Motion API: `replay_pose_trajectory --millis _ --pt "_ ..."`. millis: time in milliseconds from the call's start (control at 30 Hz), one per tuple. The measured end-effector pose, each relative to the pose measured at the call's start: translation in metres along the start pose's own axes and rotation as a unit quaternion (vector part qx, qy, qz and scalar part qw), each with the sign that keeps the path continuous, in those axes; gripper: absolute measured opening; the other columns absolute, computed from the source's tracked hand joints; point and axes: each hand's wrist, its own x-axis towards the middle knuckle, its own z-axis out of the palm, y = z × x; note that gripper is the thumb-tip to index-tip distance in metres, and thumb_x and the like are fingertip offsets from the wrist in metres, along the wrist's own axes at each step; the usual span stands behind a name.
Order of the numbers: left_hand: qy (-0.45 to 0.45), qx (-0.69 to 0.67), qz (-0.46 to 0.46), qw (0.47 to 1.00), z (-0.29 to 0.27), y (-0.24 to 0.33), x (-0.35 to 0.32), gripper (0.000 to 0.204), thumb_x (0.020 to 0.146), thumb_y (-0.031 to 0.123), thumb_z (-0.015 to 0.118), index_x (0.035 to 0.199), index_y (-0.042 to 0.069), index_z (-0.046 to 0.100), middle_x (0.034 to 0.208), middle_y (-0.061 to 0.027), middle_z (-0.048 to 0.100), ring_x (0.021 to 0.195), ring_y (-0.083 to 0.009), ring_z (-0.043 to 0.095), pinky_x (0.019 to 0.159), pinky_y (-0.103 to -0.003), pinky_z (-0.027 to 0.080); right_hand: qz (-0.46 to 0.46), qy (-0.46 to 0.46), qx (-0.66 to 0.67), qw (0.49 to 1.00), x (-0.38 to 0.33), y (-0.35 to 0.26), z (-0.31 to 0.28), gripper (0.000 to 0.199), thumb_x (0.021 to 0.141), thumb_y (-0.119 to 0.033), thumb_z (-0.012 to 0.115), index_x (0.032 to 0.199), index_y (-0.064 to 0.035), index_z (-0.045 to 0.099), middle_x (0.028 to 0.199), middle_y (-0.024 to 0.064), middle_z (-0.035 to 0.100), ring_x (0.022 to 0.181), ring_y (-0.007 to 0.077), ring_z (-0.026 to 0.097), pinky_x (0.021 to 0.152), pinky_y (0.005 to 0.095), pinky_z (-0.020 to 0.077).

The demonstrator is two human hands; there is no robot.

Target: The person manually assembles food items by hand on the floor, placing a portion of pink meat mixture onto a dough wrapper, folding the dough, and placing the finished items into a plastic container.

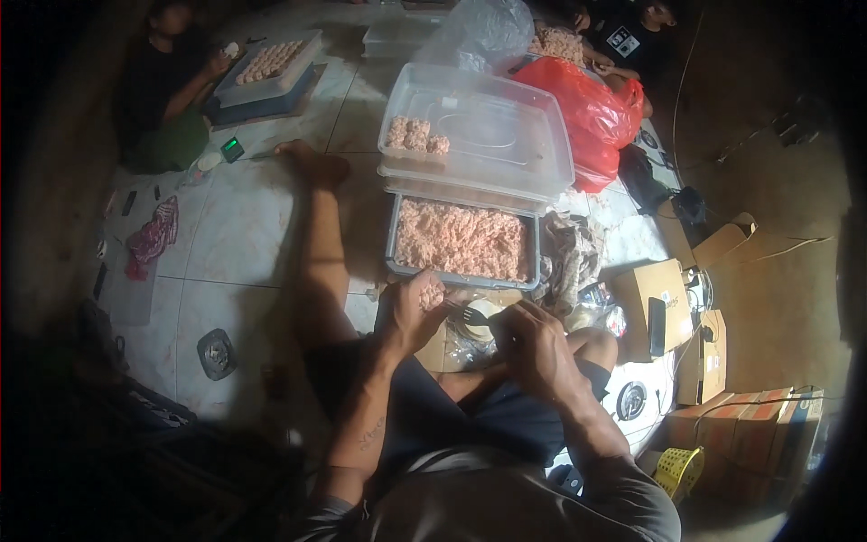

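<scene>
My left hand (405, 318) is closed around a lump of pinkish, crumbly mince-like mixture (432, 295), just in front of the grey tub. In my right hand (540, 345) is a dark fork (473, 316), its tines pointing left toward that lump. Whether the tines touch the lump I cannot tell. The rectangular grey tub (392, 239) holds a broad mass of the same mixture. Beyond it, a translucent plastic container (492, 140) carries several shaped lumps (416, 135) at its left side. Below the fork, a pale round item (479, 327) lies among clear plastic, partly hidden.
A red plastic bag (587, 113) stands right of the container. Cardboard boxes (657, 307) and a yellow basket (677, 471) are at the right. Far left, a person (167, 81) sits by a tray of shaped lumps (271, 63); another person (623, 45) works at the far right.
</scene>
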Motion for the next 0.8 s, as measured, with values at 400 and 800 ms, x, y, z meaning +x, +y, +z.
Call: replay_pose_trajectory --millis 400,800 --pt "0.103 0.083 0.138 0.982 0.015 -0.054 -0.023 0.040 0.083 0.026 0.085 0.103 0.001 0.062 0.081 -0.0137 0.066 0.076 -0.0327 0.066 0.070 -0.040 0.053 0.096 0.098 0.130 0.982 0.031 0.031 0.031 0.013 0.091 -0.003 0.064 0.103 0.0011 0.069 0.093 0.0223 0.070 0.087 0.0394 0.069 0.075 0.0424 0.0537" --pt "-0.021 -0.277 0.036 0.960 -0.008 -0.039 -0.025 0.024 0.079 0.011 0.088 0.086 0.004 0.066 0.085 -0.0056 0.071 0.084 -0.0108 0.068 0.072 -0.026 0.052 -0.055 0.012 -0.030 0.998 0.032 0.033 0.017 0.022 0.085 0.002 0.057 0.105 -0.0003 0.066 0.096 0.0247 0.063 0.087 0.0469 0.065 0.073 0.0538 0.0534"
